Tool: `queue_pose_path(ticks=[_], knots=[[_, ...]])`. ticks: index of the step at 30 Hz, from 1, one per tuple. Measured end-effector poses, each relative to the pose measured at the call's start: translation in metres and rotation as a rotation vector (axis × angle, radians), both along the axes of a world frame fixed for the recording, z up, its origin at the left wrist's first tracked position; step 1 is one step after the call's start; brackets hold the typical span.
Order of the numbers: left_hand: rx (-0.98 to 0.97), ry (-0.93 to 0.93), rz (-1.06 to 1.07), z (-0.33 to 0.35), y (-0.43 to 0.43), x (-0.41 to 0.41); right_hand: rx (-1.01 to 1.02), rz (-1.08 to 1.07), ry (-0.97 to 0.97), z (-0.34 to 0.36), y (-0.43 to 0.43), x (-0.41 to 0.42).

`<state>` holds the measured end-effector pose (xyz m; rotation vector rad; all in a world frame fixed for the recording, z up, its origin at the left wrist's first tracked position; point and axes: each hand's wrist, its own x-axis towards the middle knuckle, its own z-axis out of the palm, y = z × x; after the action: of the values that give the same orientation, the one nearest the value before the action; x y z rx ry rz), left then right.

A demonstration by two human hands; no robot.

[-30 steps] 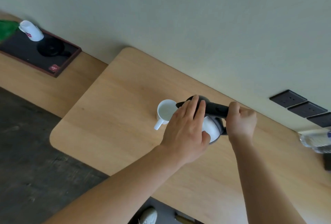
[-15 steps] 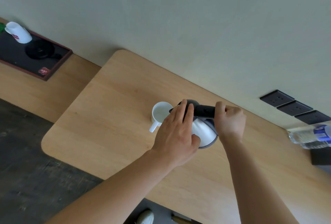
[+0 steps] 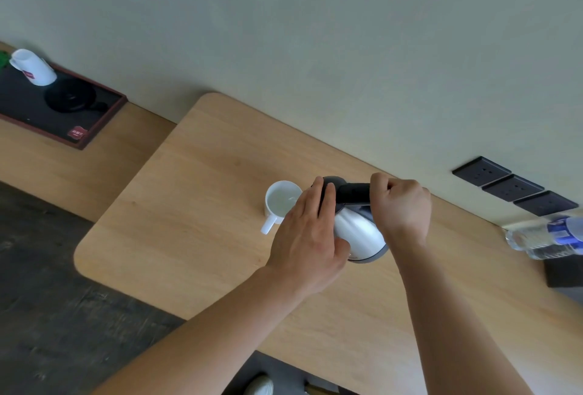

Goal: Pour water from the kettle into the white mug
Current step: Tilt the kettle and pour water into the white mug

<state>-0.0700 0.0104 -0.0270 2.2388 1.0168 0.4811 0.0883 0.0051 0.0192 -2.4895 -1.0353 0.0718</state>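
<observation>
mug [image 3: 281, 202] left of kettle [image 3: 359, 233] | both on table [image 3: 202, 205]

Likely a hotel room, wooden desk [image 3: 195, 205], tea tray [image 3: 94, 129] with upturned cup [image 3: 34, 68], wall sockets [image 3: 512, 188]

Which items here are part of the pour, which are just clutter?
In use:
kettle, tilted toward the mug
white mug
right hand on the kettle handle
left hand on the lid end

Lying about:
tray with white cup and black base
water bottle
wall sockets
</observation>
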Motion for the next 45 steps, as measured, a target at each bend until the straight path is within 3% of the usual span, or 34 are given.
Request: queue_pose_path(ticks=[45], knots=[[-0.019, -0.024, -0.009, 0.007, -0.005, 0.0, -0.04, 0.004, -0.053, 0.028, 0.0, -0.01]])
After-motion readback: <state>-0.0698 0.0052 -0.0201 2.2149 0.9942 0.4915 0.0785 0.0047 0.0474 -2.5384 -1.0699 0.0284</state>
